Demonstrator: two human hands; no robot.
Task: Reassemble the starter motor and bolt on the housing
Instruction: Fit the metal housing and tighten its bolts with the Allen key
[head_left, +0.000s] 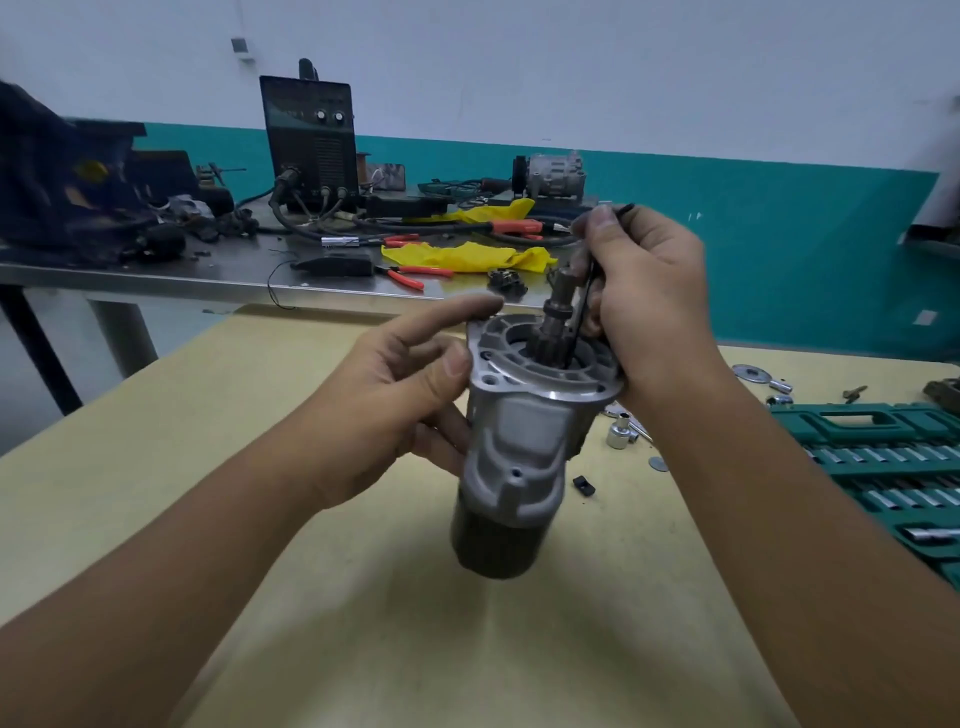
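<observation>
The starter motor (511, 457) stands upright on the yellow table (260, 467), its silver aluminium housing on top of a dark cylindrical body. A geared shaft (558, 317) sticks up out of the housing mouth. My left hand (410, 395) steadies the housing from the left, thumb on the flange edge and index finger stretched over the rim. My right hand (644, 296) pinches a thin black hex key (584, 306) that runs down beside the shaft into the housing.
A green socket set case (893, 467) lies open at the right. Loose sockets (621, 434), washers (750, 371) and a small black piece (584, 486) lie beside the motor. A steel bench behind carries a welder (311, 140), yellow rags, red pliers and an alternator.
</observation>
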